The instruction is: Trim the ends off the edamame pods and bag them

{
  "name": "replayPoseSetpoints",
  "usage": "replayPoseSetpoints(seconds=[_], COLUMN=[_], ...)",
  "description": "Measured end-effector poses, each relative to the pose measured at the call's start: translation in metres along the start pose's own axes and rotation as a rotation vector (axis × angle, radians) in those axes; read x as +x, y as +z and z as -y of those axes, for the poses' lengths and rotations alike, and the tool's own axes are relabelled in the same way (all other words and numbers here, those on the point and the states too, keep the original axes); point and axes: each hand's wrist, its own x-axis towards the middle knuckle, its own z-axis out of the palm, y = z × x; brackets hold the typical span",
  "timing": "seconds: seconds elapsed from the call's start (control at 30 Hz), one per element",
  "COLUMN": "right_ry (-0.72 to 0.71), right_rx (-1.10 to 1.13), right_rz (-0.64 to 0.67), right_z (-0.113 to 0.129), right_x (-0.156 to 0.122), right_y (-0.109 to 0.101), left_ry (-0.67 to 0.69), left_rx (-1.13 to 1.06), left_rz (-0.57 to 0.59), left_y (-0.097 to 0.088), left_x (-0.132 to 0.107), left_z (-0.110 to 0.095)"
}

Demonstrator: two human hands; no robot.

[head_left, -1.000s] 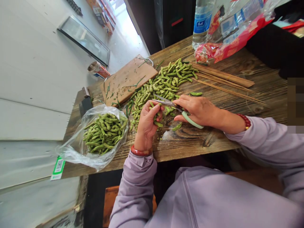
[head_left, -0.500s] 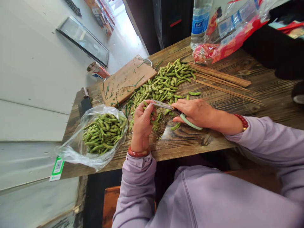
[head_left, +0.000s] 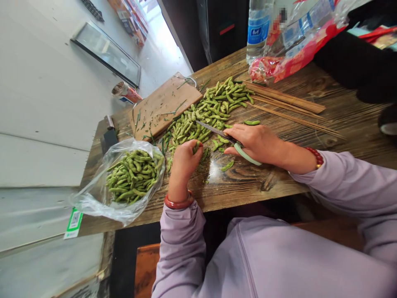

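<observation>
My right hand (head_left: 256, 141) is closed on a pair of scissors (head_left: 217, 131) with pale green handles, the blades pointing left over the soybean pods. Curled fingers of my left hand (head_left: 185, 159) pinch a green soybean pod (head_left: 197, 145); whether more pods are inside the fist is hidden. Beyond both hands spreads a loose pile of green soybean pods (head_left: 214, 103) on the wooden table (head_left: 248, 182). To the left, a clear plastic bag (head_left: 89, 203) lies open with many pods (head_left: 133, 176) in it. Small trimmings and a few single pods lie between my hands.
A cutting board (head_left: 164, 105) with green scraps lies behind the pile. A knife (head_left: 109, 134) rests at the table's left edge. Bamboo skewers (head_left: 288, 97) lie to the right of the pods. Farther back are a water bottle (head_left: 258, 33) and red-and-clear plastic packaging (head_left: 294, 54).
My left hand has moved down and slightly left, away from the scissor tips, and has turned over with its fingers curled. The scissors stay in my right hand, their blades now tilted farther upward.
</observation>
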Motion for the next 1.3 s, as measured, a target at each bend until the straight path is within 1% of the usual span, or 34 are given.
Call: replayPoseSetpoints(seconds=[0.07, 0.17, 0.3, 0.37, 0.43, 0.5, 0.53, 0.6, 0.67, 0.77, 0.83, 0.93, 1.0, 1.07, 1.17, 1.3], right_ry=[0.003, 0.009, 0.023, 0.022, 0.011, 0.001, -0.001, 0.0, -0.002, -0.01, -0.005, 0.013, 0.031, 0.047, 0.067, 0.093], right_rx=[0.002, -0.005, -0.029, -0.035, -0.036, -0.032, -0.03, -0.026, -0.02, -0.005, 0.004, 0.027, 0.046, 0.059, 0.057, 0.043], right_rz=[0.005, 0.021, 0.041, 0.039, 0.03, 0.02, 0.017, 0.015, 0.014, 0.016, 0.016, 0.001, -0.021, -0.039, -0.036, -0.043], right_z=[0.001, 0.002, 0.002, 0.001, 0.0, -0.001, -0.001, -0.001, 0.0, 0.0, 0.0, -0.003, -0.005, -0.007, -0.01, -0.014], right_x=[0.0, 0.001, 0.001, 0.0, 0.0, 0.0, 0.0, 0.0, 0.0, 0.0, 0.0, 0.001, 0.001, 0.002, 0.002, 0.003], right_y=[-0.001, -0.002, 0.0, 0.001, 0.002, 0.002, 0.002, 0.002, 0.002, 0.003, 0.003, 0.002, 0.0, -0.001, -0.002, -0.001], left_ry=[0.002, 0.003, 0.004, 0.003, -0.008, -0.054, -0.091, -0.171, -0.209, -0.2, -0.199, -0.201, -0.19, -0.146, -0.043, 0.069], left_rx=[0.062, 0.114, 0.101, 0.029, -0.117, -0.342, -0.474, -0.733, -0.923, -1.039, -1.014, -0.884, -0.79, -0.684, -0.451, -0.159], left_rz=[0.098, 0.161, 0.165, 0.131, 0.069, 0.019, 0.011, 0.023, 0.058, 0.097, 0.052, -0.065, -0.097, -0.112, -0.115, -0.039], left_y=[0.002, 0.003, 0.002, 0.001, -0.001, -0.004, -0.005, -0.006, -0.006, -0.002, 0.002, 0.007, 0.008, 0.009, 0.011, 0.016], left_x=[-0.001, -0.002, -0.002, -0.001, -0.002, -0.003, -0.004, -0.005, -0.006, -0.006, -0.005, -0.004, -0.002, -0.001, 0.001, 0.001], left_z=[-0.002, -0.005, -0.009, -0.01, -0.01, -0.01, -0.01, -0.011, -0.013, -0.017, -0.017, -0.013, -0.012, -0.011, -0.011, -0.009])
